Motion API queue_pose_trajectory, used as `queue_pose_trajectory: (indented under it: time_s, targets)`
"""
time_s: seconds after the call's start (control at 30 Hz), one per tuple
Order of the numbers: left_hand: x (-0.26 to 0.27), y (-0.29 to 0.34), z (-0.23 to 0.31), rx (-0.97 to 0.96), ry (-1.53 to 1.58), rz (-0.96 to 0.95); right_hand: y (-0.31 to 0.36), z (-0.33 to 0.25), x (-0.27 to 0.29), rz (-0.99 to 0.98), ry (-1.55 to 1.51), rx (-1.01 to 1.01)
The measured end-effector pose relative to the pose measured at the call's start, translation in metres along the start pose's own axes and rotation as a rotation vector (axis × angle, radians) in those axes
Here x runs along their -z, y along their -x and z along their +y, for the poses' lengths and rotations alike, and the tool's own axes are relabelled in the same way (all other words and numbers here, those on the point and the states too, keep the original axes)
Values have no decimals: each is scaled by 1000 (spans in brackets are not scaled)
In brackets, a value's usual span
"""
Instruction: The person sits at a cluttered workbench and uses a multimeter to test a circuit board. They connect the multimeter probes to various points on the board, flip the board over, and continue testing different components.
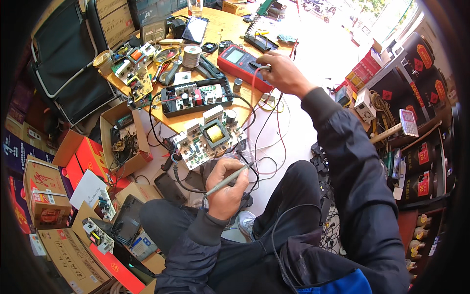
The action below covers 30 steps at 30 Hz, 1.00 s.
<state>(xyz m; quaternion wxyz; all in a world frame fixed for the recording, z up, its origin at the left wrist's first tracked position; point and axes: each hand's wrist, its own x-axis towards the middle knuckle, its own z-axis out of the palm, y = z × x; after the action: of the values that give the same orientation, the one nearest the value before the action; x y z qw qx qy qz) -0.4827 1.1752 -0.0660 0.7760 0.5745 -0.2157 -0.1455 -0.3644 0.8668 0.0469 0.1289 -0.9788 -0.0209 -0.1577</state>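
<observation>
My left hand (228, 190) is closed round a slim grey-green test probe (226, 182), its dark tip pointing up and right. Just beyond it, a bare circuit board (198, 156) with a yellow-wound transformer (214, 133) sits at the table's near edge. My right hand (285, 73) reaches to the red multimeter (240, 60), fingers pinched beside its dial. A short greyish piece, apparently a second probe, shows between those fingers with a red lead (253, 81) at it; the rest is hidden. Behind the board lies an open black case (169, 109) with circuitry inside.
On the wooden table (223, 30) are a solder spool (191, 56), another circuit board (131, 68), pliers and a phone (195, 29). Cardboard boxes (47, 193) crowd the left. Loose cables hang below the table's edge. Shelved goods (421, 152) line the right.
</observation>
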Motion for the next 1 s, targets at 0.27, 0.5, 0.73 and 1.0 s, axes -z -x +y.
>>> queue_pose_trajectory:
  time_s: [0.27, 0.5, 0.73, 1.0]
  targets:
    - [3, -3, -5, 25, -6, 35, -53, 27, -20, -224, 152, -64]
    - [5, -3, 1, 64, 44, 51, -54, 35, -19, -188, 128, 332]
    - [7, -2, 3, 67, 52, 59, -50, 35, -24, -132, 180, 447]
    - [7, -2, 5, 63, 70, 33, -32, 37, -18, 57, 47, 285]
